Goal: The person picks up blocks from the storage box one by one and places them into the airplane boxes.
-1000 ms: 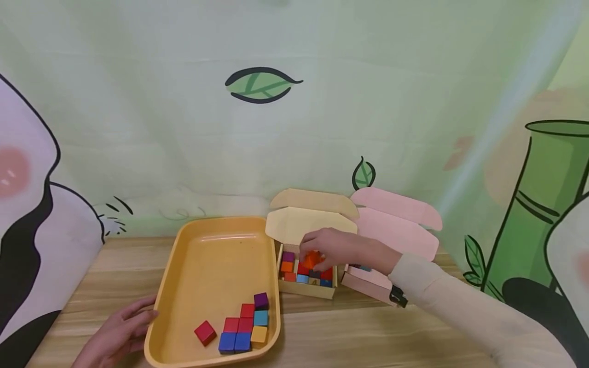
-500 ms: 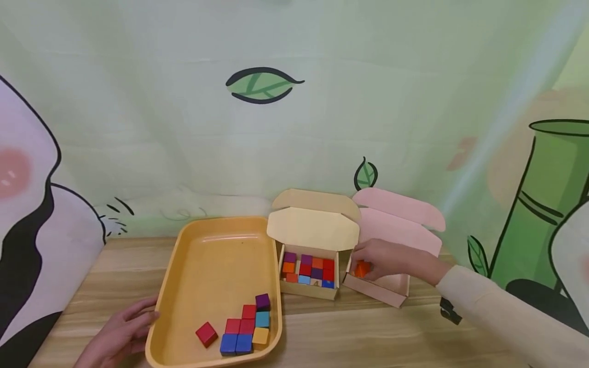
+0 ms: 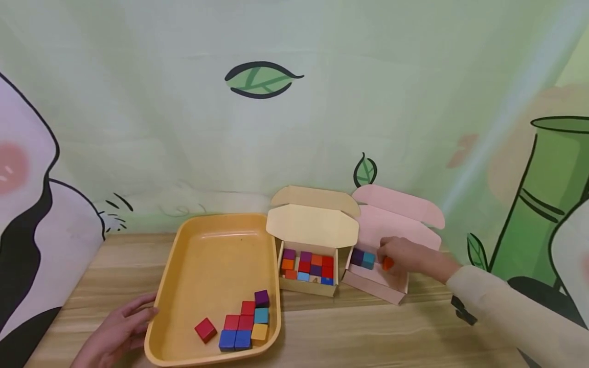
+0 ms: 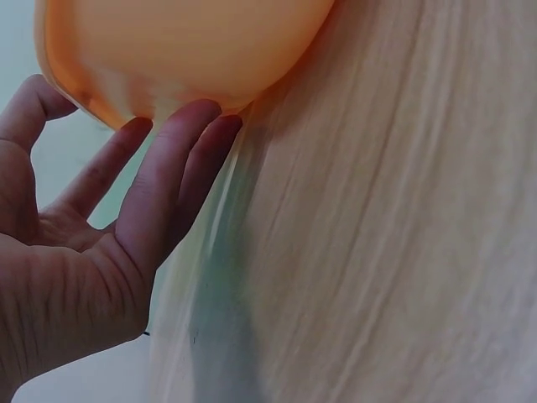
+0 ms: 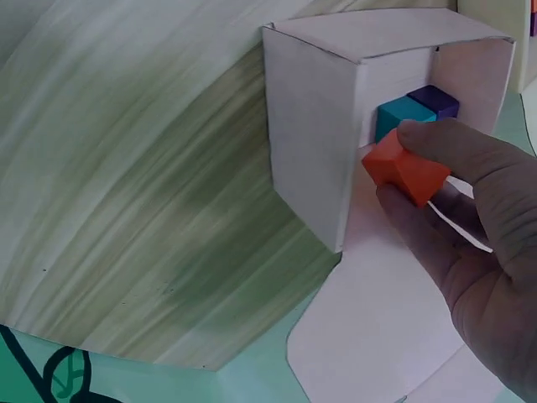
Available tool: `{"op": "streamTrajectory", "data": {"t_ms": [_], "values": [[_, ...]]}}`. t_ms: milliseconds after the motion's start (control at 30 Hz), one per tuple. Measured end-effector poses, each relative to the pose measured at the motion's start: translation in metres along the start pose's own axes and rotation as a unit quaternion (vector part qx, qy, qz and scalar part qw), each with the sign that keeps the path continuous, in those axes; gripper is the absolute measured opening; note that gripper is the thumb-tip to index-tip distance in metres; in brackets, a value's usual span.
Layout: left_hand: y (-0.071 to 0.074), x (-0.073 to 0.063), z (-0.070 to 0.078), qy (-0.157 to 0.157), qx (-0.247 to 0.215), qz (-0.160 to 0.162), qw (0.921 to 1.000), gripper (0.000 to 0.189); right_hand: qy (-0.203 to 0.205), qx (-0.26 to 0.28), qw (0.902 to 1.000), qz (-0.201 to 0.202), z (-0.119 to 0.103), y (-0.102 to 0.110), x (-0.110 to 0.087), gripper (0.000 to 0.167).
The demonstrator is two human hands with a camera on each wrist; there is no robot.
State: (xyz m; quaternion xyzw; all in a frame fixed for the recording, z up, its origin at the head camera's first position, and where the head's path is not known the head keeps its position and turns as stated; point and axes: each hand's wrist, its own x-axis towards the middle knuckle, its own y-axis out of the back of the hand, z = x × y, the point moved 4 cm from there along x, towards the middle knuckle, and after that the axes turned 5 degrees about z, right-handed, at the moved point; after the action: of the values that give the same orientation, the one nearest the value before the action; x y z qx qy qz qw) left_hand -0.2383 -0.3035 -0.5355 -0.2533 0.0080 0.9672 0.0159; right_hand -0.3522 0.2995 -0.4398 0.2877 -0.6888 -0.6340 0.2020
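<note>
Between thumb and fingers, my right hand (image 3: 405,255) pinches an orange cube (image 5: 407,168) inside the pink box (image 3: 375,290), which has its lid raised. A purple cube (image 3: 357,257) and a teal cube (image 3: 368,260) sit side by side at that box's left end, left of the held cube. My left hand (image 3: 120,327) touches the left side of the yellow tray (image 3: 161,286); in the left wrist view its fingertips meet the tray's outer wall with the fingers spread. Several cubes lie in the tray's near right part, with one red cube (image 3: 205,330) apart from them.
A cream box (image 3: 307,289) with its lid up stands between the tray and the pink box, holding several cubes in rows. Behind the wooden table (image 3: 322,332) hangs a printed curtain (image 3: 184,133).
My right hand has carried the orange cube from over the cream box to the pink box, then rightward within it, uncovering the purple and teal cubes. My left hand stays at the tray.
</note>
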Motion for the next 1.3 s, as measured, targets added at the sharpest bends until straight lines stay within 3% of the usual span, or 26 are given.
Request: {"op": "streamTrajectory", "data": {"t_ms": [200, 400, 733, 1000, 1167, 1300], "values": [[0.000, -0.001, 0.001, -0.003, -0.008, -0.005, 1.0000, 0.075, 0.001, -0.041, 0.9991, -0.014, 0.002, 0.002, 0.010, 0.011], [-0.002, -0.002, 0.001, -0.011, -0.008, -0.006, 0.9999, 0.073, 0.018, -0.040, 0.9989, 0.019, -0.006, 0.000, 0.012, 0.009], [-0.003, -0.003, 0.000, -0.012, -0.001, 0.008, 0.9999, 0.077, -0.029, -0.104, 0.9937, 0.028, -0.017, -0.009, 0.019, 0.015], [-0.005, -0.002, 0.004, -0.019, 0.001, 0.013, 0.9997, 0.077, -0.059, -0.081, 0.9946, 0.026, -0.014, -0.020, 0.020, 0.018], [-0.005, -0.001, 0.004, -0.018, 0.006, 0.011, 0.9998, 0.074, -0.040, -0.052, 0.9968, 0.045, -0.019, -0.028, 0.010, 0.020], [-0.005, -0.002, 0.002, -0.013, 0.002, 0.010, 0.9999, 0.073, -0.035, -0.038, 0.9957, 0.076, -0.020, -0.029, 0.008, 0.040]]}}
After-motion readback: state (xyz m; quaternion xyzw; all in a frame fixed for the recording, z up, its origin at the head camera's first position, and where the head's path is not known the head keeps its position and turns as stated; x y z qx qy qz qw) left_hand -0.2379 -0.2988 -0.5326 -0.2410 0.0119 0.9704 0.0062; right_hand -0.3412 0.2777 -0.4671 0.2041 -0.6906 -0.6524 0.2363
